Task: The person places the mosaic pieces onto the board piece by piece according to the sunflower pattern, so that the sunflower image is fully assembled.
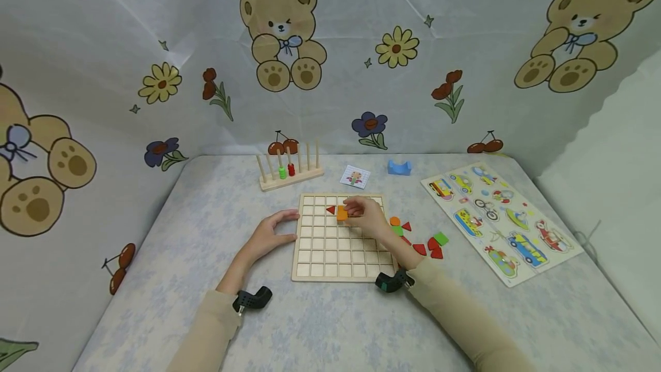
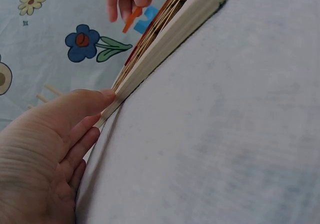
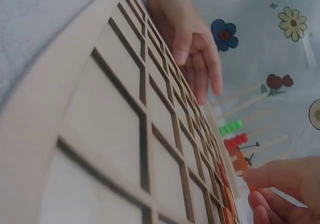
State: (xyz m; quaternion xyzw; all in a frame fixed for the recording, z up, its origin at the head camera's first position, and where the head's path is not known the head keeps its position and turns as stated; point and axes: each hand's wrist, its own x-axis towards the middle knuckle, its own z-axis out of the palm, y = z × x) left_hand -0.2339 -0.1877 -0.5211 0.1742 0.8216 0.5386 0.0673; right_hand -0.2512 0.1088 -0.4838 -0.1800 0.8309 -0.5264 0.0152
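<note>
You've got the orange piece pinched in the fingertips of your right hand, up over the grid board; whether its lower edge touches the wood, you can't tell from here. A red triangle lies on the grid, just left of that pinch. Over on the other side, your left hand is spread wide, thumb and fingers at the board's left edge, holding nothing. Just right of your right hand, loose on the desk: an orange disc, green pieces and red pieces. Beyond both hands there's a peg rack wearing green beads and red beads, then a picture card and a blue holder. Farther out to your right hand's right, a vehicle puzzle lies flat.
</note>
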